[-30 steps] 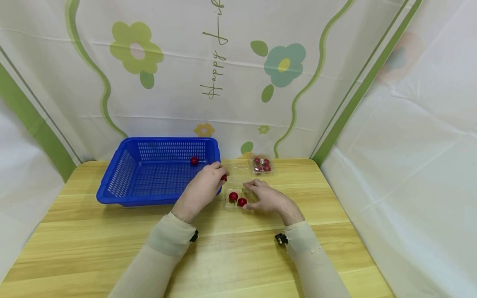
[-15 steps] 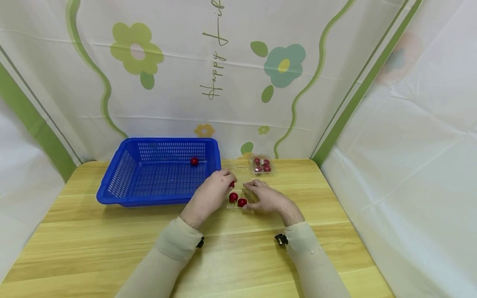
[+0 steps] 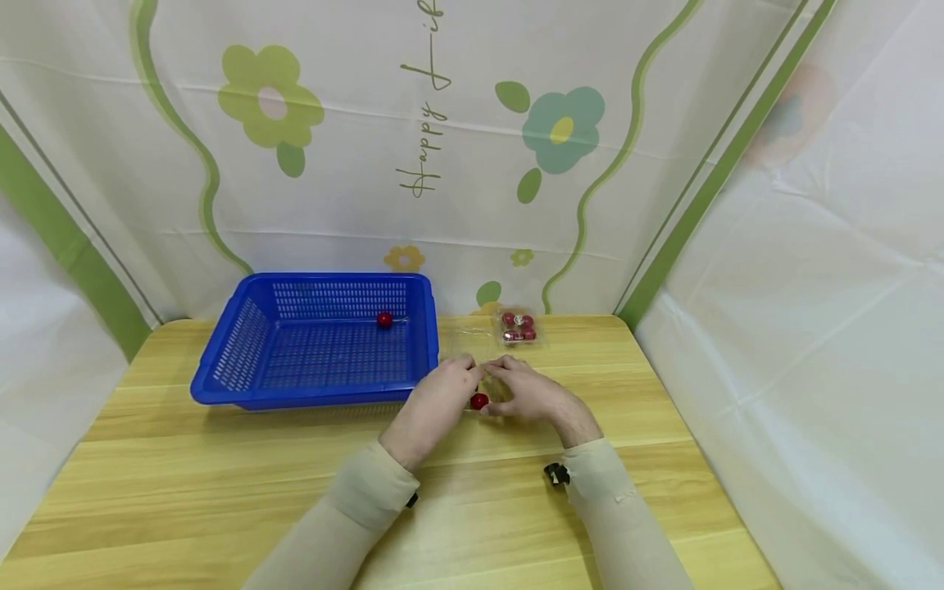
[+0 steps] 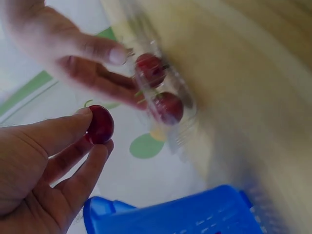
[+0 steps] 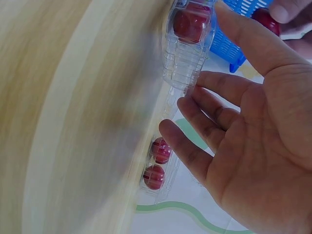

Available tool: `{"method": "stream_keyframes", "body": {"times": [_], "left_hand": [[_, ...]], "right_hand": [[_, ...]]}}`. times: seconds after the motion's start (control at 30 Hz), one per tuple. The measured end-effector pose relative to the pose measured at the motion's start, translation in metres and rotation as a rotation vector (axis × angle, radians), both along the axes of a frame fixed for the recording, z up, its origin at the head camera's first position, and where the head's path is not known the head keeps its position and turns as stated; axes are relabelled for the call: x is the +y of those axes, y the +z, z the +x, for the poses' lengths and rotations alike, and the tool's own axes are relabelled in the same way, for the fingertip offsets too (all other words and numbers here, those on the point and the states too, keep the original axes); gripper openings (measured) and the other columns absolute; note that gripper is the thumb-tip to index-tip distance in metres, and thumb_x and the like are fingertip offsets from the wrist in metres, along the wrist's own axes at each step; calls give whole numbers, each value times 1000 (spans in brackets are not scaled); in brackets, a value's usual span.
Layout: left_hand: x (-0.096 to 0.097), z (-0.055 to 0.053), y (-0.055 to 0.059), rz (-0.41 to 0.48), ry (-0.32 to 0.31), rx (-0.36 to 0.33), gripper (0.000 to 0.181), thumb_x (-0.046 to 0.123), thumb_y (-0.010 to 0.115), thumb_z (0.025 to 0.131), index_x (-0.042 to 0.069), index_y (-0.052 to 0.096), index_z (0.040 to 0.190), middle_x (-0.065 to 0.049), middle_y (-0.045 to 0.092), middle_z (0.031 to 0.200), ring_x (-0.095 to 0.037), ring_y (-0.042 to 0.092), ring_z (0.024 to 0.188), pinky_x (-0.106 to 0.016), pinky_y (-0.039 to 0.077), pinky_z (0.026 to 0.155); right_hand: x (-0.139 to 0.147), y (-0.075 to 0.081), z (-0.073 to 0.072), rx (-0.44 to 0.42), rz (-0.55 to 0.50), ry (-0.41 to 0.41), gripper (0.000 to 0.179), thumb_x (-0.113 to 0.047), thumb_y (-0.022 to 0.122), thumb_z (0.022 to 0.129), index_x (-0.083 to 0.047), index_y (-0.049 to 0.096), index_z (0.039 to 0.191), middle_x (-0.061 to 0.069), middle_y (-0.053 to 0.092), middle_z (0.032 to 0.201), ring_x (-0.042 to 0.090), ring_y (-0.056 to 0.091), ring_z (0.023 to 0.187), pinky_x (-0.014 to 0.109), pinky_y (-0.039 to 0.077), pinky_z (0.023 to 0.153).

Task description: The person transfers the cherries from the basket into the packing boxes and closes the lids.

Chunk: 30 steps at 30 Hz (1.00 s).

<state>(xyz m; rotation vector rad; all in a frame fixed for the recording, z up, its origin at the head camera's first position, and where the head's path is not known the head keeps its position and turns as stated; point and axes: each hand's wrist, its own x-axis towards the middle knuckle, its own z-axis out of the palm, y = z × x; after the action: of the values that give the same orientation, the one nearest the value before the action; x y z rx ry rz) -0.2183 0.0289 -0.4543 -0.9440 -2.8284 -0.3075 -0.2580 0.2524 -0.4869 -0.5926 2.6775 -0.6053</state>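
My left hand pinches a dark red cherry with a green stem between thumb and fingertips, close to the left side of a clear plastic clamshell box. Two cherries sit inside this box, seen in the left wrist view; one of them is hidden behind the left hand in the head view. My right hand holds the box by its right side, thumb at the near end and fingers at the far end. The box's transparent lid lies folded back on the table.
A blue perforated basket stands at the left, with one cherry inside. Behind the right hand, a closed clear box holds several cherries near the table's back edge. A printed curtain hangs behind the wooden table.
My left hand has moved right and nearer to me with its cherry, from the basket's edge to the open box, covering one cherry there. The right hand stays in place.
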Motion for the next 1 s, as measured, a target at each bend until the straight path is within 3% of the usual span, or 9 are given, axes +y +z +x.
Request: {"method": "stream_keyframes", "body": {"times": [0.23,0.43,0.53,0.77,0.8,1.0], "left_hand": [[8,3,-18,-98,41,15,28,-2,78,109,5,85,135,-13,82,133,-28,82,115,-36,72,104],[13,0,-28,-129,90,-23,22,3,80,109,8,87,129,-11,83,130,-27,83,112,-36,73,102],[15,-1,-31,-132,101,-29,21,4,82,108,9,88,127,-9,84,125,-27,82,111,-36,72,102],[17,-1,-32,-192,86,37,16,6,83,107,10,89,122,-5,86,119,-25,82,111,-34,70,104],[17,-4,-38,-185,81,62,16,6,85,105,11,89,121,-5,86,117,-24,82,110,-34,70,101],[18,-3,-38,-162,93,61,15,6,84,106,11,90,119,-5,85,117,-25,82,111,-34,71,100]], "right_hand": [[-1,0,0,6,9,-5,85,-34,87,109,-11,47,180,15,51,181,40,49,169,60,46,141],[-1,0,1,12,6,0,85,-32,87,108,-9,47,180,15,51,181,40,49,169,60,46,141],[-1,0,1,13,6,3,85,-32,87,108,-9,46,180,16,51,180,40,49,169,59,46,141],[-1,0,1,17,12,7,87,-35,87,108,-10,46,181,16,51,180,40,49,169,60,47,140],[-1,0,1,20,13,8,87,-36,87,108,-9,46,180,16,51,180,40,49,169,60,47,140],[-1,-1,0,22,17,8,88,-37,87,108,-9,46,180,16,51,180,41,49,169,60,46,141]]}}
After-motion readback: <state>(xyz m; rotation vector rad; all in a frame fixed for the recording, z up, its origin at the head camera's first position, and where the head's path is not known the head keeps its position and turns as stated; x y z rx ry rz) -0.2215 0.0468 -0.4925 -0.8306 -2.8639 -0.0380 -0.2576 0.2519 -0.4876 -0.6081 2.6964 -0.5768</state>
